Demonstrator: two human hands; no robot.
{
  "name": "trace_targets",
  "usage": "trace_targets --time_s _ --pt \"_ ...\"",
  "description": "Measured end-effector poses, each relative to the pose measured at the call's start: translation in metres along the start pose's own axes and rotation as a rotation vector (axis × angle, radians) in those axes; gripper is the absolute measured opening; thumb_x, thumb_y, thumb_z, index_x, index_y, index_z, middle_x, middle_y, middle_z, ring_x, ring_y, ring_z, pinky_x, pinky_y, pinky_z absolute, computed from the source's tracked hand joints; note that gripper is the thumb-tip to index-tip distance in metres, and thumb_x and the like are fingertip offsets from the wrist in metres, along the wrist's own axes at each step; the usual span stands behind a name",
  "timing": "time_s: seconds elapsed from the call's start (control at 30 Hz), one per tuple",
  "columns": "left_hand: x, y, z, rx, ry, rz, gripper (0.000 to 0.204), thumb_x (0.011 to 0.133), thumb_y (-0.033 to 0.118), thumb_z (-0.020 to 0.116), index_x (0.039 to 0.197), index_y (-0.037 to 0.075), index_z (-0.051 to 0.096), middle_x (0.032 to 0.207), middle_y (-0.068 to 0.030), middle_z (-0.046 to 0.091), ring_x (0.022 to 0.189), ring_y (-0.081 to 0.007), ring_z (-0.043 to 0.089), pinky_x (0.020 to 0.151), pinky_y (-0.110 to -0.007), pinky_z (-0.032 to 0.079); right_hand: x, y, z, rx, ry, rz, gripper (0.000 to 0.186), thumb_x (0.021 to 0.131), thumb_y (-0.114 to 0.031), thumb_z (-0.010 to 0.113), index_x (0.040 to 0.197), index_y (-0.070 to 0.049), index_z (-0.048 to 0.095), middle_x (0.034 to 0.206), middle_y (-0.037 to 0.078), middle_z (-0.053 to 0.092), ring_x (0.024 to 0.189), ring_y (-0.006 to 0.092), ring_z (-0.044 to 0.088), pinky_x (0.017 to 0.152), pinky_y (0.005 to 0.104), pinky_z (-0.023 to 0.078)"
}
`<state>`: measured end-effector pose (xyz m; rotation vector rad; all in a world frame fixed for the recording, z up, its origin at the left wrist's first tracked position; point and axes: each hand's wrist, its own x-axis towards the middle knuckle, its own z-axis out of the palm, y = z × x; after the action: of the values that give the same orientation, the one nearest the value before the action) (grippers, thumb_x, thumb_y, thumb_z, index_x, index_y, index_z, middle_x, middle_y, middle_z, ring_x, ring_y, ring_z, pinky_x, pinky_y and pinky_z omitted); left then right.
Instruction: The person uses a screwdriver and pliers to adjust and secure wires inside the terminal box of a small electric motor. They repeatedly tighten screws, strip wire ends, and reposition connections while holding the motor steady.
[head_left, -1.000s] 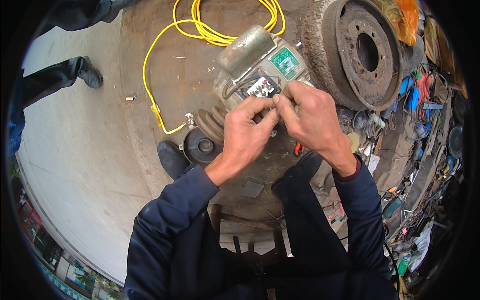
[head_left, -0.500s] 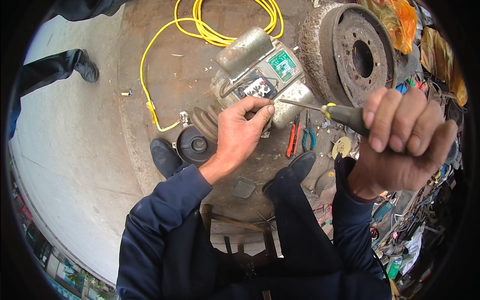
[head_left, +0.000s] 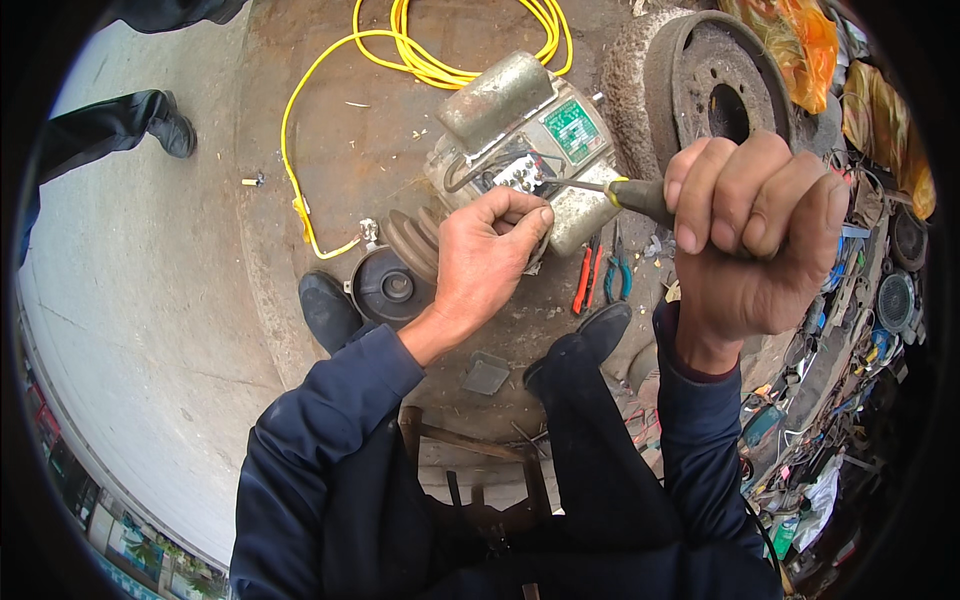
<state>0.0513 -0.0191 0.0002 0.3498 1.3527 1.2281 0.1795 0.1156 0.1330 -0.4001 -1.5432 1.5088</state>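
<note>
Raised since the earlier frame, right hand (head_left: 745, 235) fists a screwdriver (head_left: 610, 190).
Left hand (head_left: 490, 255) pinches wiring at the electric motor (head_left: 525, 135); terminal box open, work unfinished.

A grey, worn electric motor (head_left: 520, 140) lies on its side on the floor, its open terminal box facing up, just beyond the left-hand fingers (head_left: 520, 215). A screwdriver (head_left: 610, 190) with a dark and yellow handle juts leftward from the right-hand fingers (head_left: 745, 190), tip at the terminal box.
</note>
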Motion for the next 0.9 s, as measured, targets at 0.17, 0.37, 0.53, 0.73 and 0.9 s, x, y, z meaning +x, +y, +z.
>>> trace_targets --time_s 0.17,0.37,0.53,0.73,0.9 --pt "0.001 -0.002 0.0 0.009 0.002 0.011 0.015 0.102 0.011 0.081 0.108 -0.003 0.081 0.082 0.0014 0.074 0.074 -0.0034 0.061 0.068 -0.026 0.053 0.001 0.003 -0.002 0.024 -0.024 -0.007 0.051 0.124 -0.038 0.028 0.084 -0.014 0.048 0.073 0.002 0.048 0.055 0.0168 0.049 0.075 0.0406 0.05" --pt "0.001 0.0 -0.001 0.03 -0.005 0.005 0.015 0.103 0.011 0.081 0.108 -0.003 0.08 0.083 0.0013 0.074 0.075 -0.0035 0.061 0.068 -0.026 0.053 0.002 0.005 0.002 0.06 0.004 -0.009 0.051 0.123 -0.038 0.035 0.083 -0.01 0.05 0.074 0.005 0.049 0.056 0.0177 0.05 0.068 0.0379 0.049" --pt "0.0 0.002 0.0 0.022 0.001 -0.001 0.015 0.103 0.011 0.08 0.106 -0.003 0.08 0.083 0.0017 0.073 0.075 -0.0032 0.061 0.068 -0.025 0.053 0.0 0.009 0.014 0.02 0.227 -0.038 0.048 0.122 -0.033 0.049 0.086 -0.001 0.054 0.077 0.011 0.057 0.059 0.0179 0.056 0.058 0.0316 0.05" --pt "0.0 0.004 0.003 0.045 -0.003 0.038 0.013 0.107 0.009 0.078 0.109 -0.003 0.076 0.081 0.0027 0.069 0.068 -0.0021 0.056 0.059 -0.022 0.044 -0.004 0.024 0.032 -0.539 0.396 -0.238 0.044 0.123 -0.034 0.044 0.095 -0.002 0.054 0.087 0.013 0.059 0.068 0.0203 0.058 0.068 0.0392 0.051" --pt "-0.001 0.004 0.002 0.026 0.023 0.018 0.013 0.103 0.011 0.079 0.103 -0.002 0.079 0.081 0.0027 0.071 0.074 -0.0028 0.059 0.067 -0.025 0.051 -0.005 0.013 0.022 -0.206 -0.085 -0.015 0.042 0.113 -0.033 0.058 0.083 -0.004 0.058 0.076 0.007 0.058 0.065 0.0174 0.055 0.062 0.0359 0.045"
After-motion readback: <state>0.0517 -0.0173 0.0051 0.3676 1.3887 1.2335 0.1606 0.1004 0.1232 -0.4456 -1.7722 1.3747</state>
